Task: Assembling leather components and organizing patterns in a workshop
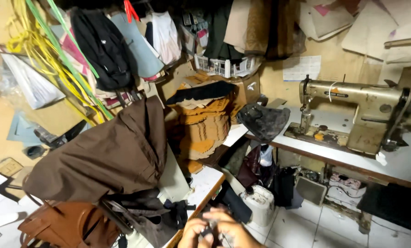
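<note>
Crowded on every side, this small sewing room has brown walls covered with hanging bags, paper shapes and yellow cords [35, 50]. Down at the bottom edge, both hands meet. The left hand [194, 233] and the right hand [231, 229] are curled in toward each other, fingers bent, pinching a small dark thing [208, 231] between them. It is too small and too hidden to tell what it is. The hands sit just past the edge of the white table [204, 181], which has an orange-brown rim running down toward them.

Just left of the hands, dark cloth [145, 213] hangs off the table, and a big brown cloth [109, 156] is heaped above it. A brown leather bag [67, 225] sits at the lower left, touching the cloth pile. Behind that stands a tall stack of tan cut pieces [205, 126] with a black piece on top.

Right of the hands, a white plastic jug [259, 202] stands on the tiled floor [316, 227]. The bare tiles are the only open room, and it is a narrow strip between the two tables. Farther right, an old tan sewing machine [352, 115] sits on a white bench [398, 163], well apart from the hands. A dark crumpled piece [264, 120] lies at the bench's left end.
</note>
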